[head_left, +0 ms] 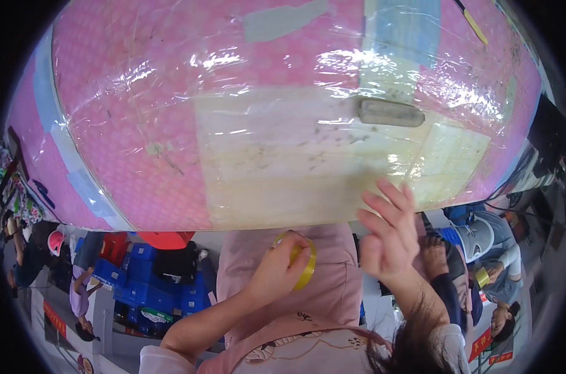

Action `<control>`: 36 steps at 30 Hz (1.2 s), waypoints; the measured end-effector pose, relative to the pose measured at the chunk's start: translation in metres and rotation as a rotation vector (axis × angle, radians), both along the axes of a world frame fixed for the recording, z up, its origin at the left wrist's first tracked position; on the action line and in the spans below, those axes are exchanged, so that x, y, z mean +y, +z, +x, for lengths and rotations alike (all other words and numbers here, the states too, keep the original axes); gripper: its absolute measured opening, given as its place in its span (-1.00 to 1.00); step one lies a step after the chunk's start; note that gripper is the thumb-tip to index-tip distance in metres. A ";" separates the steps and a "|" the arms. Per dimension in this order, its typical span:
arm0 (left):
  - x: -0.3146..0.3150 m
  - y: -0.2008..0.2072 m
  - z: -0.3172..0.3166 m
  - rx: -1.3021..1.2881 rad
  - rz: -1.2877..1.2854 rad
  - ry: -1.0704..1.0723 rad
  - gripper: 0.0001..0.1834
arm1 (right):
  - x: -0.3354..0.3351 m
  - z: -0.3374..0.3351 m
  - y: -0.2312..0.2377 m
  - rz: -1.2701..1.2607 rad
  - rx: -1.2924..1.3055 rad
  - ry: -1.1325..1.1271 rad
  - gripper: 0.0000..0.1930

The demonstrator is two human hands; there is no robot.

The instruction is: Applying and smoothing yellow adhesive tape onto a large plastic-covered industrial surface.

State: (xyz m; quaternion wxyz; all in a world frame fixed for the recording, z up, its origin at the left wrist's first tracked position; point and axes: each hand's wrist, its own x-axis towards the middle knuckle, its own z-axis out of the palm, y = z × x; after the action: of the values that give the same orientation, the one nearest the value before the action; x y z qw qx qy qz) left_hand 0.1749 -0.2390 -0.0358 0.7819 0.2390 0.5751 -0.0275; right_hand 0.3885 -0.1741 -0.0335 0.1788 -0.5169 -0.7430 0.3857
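Over my lap, below the table's near edge, my left hand (281, 267) is closed around a roll of yellow tape (307, 269). My right hand (392, 234) is raised at the near edge of the table (142, 181), its fingers spread and slightly curled, with nothing visible in it. Beyond the right hand, a worn, greyish oblong block (390, 113) lies on the pale patch of the tabletop. A thin tool with a yellow handle (474, 23) lies at the far right of the table.
Glossy clear film covers the pink tabletop, with light-blue strips. Blue bins (142, 293) and a red container (167, 239) stand beyond the near edge at left. Other people are on both sides; one at right holds a yellow tape roll (482, 277).
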 end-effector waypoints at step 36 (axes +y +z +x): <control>-0.012 -0.023 -0.039 0.000 -0.079 -0.033 -0.80 | 0.024 0.088 -0.054 0.219 -0.647 -0.302 -0.37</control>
State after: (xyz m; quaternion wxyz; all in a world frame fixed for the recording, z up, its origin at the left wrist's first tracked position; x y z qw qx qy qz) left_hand 0.1358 -0.2512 -0.0588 0.7903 0.2173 0.5694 -0.0632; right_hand 0.4764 -0.1502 -0.0879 0.0440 -0.6937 -0.7133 0.0901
